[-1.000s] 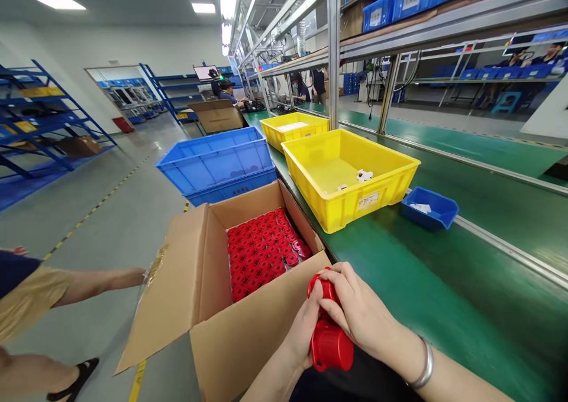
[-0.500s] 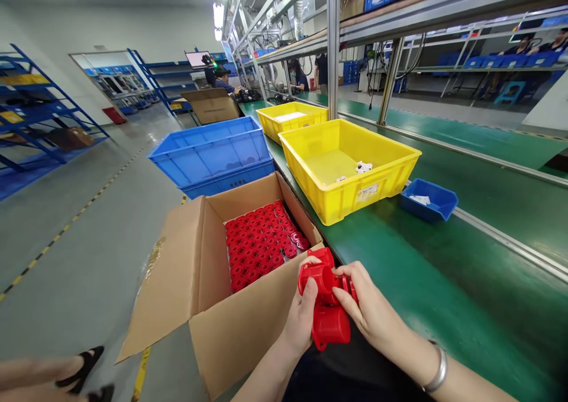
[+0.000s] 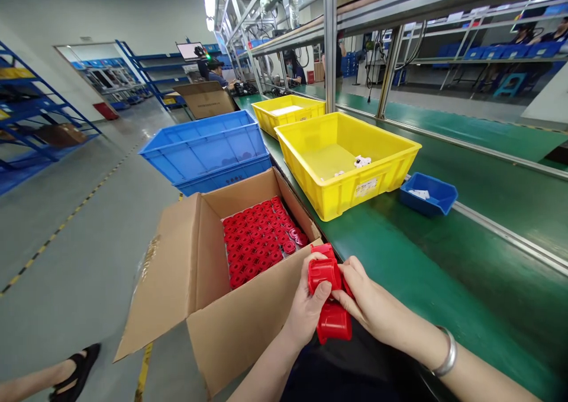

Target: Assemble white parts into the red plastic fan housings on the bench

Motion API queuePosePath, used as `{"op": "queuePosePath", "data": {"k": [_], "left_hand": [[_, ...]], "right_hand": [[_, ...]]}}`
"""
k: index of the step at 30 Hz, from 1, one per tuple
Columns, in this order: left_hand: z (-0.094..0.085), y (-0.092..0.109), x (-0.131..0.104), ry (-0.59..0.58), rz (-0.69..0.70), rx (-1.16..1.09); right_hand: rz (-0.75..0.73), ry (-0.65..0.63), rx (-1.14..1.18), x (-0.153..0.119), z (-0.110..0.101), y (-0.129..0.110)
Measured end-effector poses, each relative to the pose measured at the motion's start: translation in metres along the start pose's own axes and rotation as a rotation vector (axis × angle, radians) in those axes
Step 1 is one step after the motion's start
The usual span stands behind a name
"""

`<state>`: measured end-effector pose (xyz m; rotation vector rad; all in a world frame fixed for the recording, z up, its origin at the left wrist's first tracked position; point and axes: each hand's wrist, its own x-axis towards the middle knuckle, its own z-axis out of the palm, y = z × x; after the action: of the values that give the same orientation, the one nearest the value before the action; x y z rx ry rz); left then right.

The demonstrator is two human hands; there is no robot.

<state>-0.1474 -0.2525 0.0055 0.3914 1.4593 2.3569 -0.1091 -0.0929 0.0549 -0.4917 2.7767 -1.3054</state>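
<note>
My left hand is closed around a cluster of red plastic cup-shaped parts, its thumb pressed on the middle one. Another red cup sticks out below that thumb. My right hand pinches a red piece against the right side of the cluster; its fingers hide most of that piece. Both hands are above the near edge of the green bench, just right of an open cardboard box. Inside the box, red round parts stand in tight rows, with a few lying loose at the right.
A large yellow bin with a few white pieces sits on the green bench, a second yellow bin behind it. At right is a small blue tray. Blue crates stand beyond the box. Someone's sandalled foot is at lower left.
The red cups have tilted slightly in my hands, and my right fingers have moved in closer around the red piece. The other person's foot has shifted at lower left. The camera view has moved a little.
</note>
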Motion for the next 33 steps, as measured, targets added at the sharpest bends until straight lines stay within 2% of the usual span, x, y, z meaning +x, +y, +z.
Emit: {"op": "queuePosePath", "data": {"k": [3,7,9,13,18,22,27,31,33], "left_hand": [[0.002,0.006,0.003,0.056,-0.042,-0.070],[0.005,0.011,0.008,0.242,-0.113,-0.181],[0.007,0.010,0.010,0.295,-0.118,-0.204],[0.014,0.004,0.012,0.308,-0.078,-0.179],[0.024,0.002,0.020,0.234,-0.136,-0.149],[0.041,0.006,0.038,0.129,-0.164,-0.091],[0.073,0.005,0.055,-0.057,-0.217,-0.041],[0.095,-0.008,0.065,-0.081,-0.275,-0.040],[0.103,-0.015,0.078,-0.109,-0.222,0.104]], "right_hand": [[-0.033,0.030,0.131,-0.002,0.000,0.009],[-0.017,0.218,0.169,-0.006,0.000,0.013],[-0.041,0.203,0.100,-0.011,0.004,0.010],[-0.090,0.104,0.012,-0.021,0.014,0.002],[-0.040,0.105,0.162,-0.023,0.001,0.005],[-0.043,0.178,0.241,-0.027,-0.017,0.016],[0.069,0.479,0.191,-0.038,-0.027,0.033],[0.117,0.613,0.183,-0.047,-0.030,0.046],[0.144,0.732,0.168,-0.052,-0.034,0.054]]}}
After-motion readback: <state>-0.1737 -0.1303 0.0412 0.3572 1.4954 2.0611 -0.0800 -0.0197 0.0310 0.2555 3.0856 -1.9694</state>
